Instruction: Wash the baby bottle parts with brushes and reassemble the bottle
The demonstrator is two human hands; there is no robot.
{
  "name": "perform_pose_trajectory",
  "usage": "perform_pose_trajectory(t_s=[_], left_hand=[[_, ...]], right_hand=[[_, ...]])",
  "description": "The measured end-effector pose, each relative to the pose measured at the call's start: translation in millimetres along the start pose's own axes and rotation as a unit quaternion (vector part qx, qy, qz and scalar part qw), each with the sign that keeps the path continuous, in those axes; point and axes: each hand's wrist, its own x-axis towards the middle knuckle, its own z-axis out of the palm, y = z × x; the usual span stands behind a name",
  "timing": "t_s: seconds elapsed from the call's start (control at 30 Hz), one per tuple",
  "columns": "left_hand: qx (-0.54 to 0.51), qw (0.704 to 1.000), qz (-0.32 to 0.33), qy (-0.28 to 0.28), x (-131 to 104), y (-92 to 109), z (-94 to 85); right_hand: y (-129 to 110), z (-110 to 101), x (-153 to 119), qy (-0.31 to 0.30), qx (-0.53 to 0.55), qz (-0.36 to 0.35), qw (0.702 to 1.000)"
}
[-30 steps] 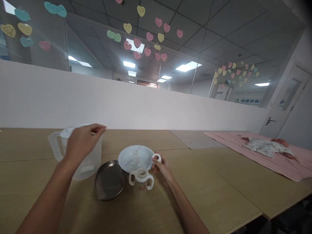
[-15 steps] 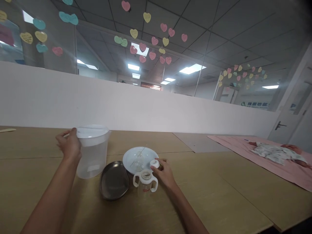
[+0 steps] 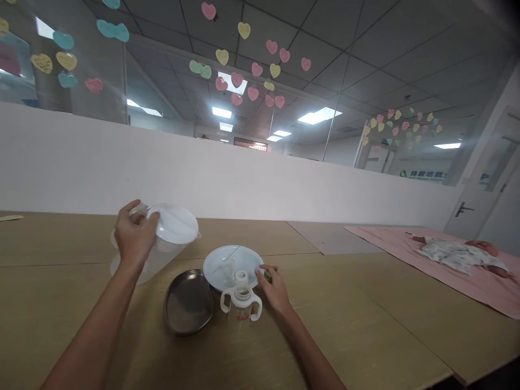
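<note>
My left hand is closed round the handle of a translucent plastic pitcher. The pitcher is tilted to the right, its white lid facing me. My right hand pinches the right rim of a white bowl. Inside the bowl lie a white bottle ring and clear parts, with a thin stick across them. In front of the bowl stands an uncapped baby bottle with two white handles. A metal kidney dish sits left of the bottle, close to the bowl.
On the right a doll in patterned clothes lies on a pink cloth. A wooden spatula-like stick is at the far left. A low white wall with glass above bounds the tabletop.
My left hand has moved right and tipped the pitcher. My right hand has let go of the white ring, which now lies in the bowl, and grips the bowl's rim.
</note>
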Motion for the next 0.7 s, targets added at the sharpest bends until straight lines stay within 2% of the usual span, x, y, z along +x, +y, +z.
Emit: perform_pose_trajectory(t_s=[0.07,0.17,0.27,0.37,0.47,0.7], left_hand=[[-0.019,1.0,-0.004,-0.012,-8.6,20.7,1.5],[-0.048,0.996,0.042,-0.066,-20.8,49.7,3.5],[-0.048,0.989,0.073,-0.116,-30.8,67.0,6.3],[-0.047,0.981,0.104,-0.16,-38.1,74.9,9.1],[-0.055,0.973,0.125,-0.185,-42.5,79.9,10.3],[-0.074,0.965,0.142,-0.206,-46.9,89.4,9.9]], right_hand=[[-5.2,-1.6,-1.1,0.011,0.019,-0.013,1.0],[-12.9,-3.7,-8.5,-0.023,0.053,-0.048,0.997],[-18.3,-5.0,-20.1,-0.065,0.03,-0.138,0.988],[-21.2,-5.2,-29.2,-0.101,-0.046,-0.248,0.962],[-21.7,-3.7,-32.8,-0.12,-0.118,-0.31,0.936],[-17.2,-0.2,-30.5,-0.115,-0.179,-0.318,0.924]])
